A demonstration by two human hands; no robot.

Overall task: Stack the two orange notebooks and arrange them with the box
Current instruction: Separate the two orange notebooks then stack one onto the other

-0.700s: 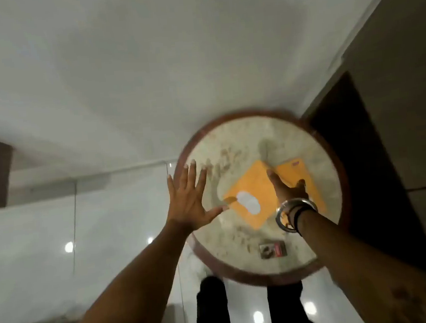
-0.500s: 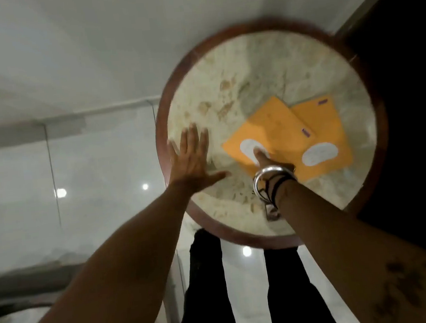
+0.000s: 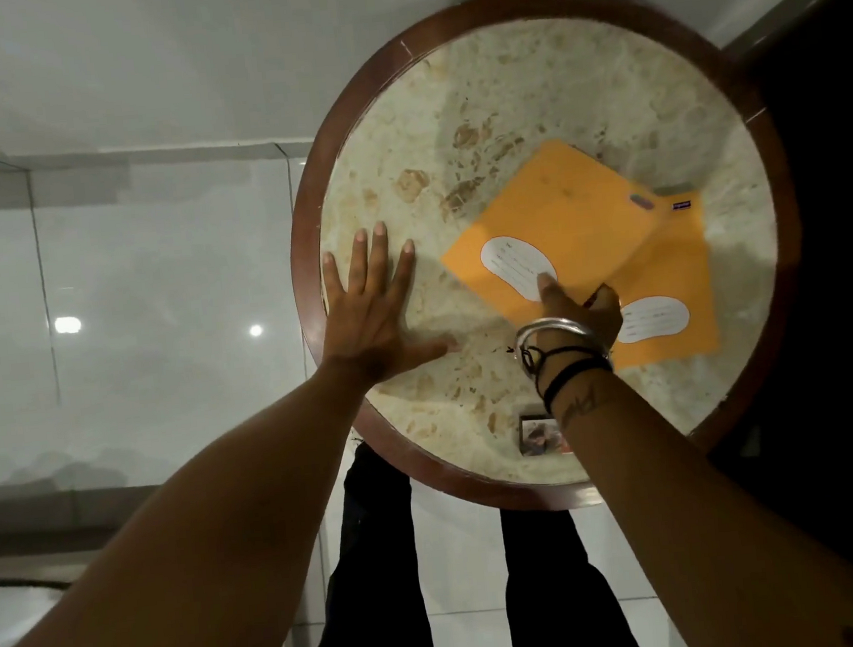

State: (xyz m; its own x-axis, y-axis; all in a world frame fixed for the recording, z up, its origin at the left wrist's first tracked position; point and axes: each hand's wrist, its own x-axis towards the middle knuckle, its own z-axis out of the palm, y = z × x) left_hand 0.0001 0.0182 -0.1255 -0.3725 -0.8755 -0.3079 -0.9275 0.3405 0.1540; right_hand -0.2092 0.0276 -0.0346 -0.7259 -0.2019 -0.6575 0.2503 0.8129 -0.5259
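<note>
- Pressing down with an outstretched index finger (image 3: 546, 282), the person's right hand (image 3: 581, 312) touches the white label on the upper notebook (image 3: 557, 219); the other fingers of that hand are curled in, and the thumb sits at the near edge of the cover, though whether it pinches the cover cannot be told.
- Metal bangles (image 3: 559, 329) and dark cords circle the right wrist, just behind the hand.
- Spread flat with fingers wide apart, the left hand (image 3: 375, 317) rests palm-down on the stone top near the left rim, holding nothing and well apart from the notebooks.
- Lying at an angle, the upper notebook overlaps the far-left part of the lower notebook (image 3: 678, 275), which lies flat toward the right side of the table with its own white label showing.
- Sitting close to the near edge, a small box (image 3: 540, 434) with a printed top is partly covered by the right forearm and stands apart from both notebooks.
- Round, with a pale mottled stone top and a dark wooden rim, the table (image 3: 447, 115) carries all three items.
- Below the table edge, dark trouser legs (image 3: 378, 559) stand on a glossy tiled floor (image 3: 156, 321).
</note>
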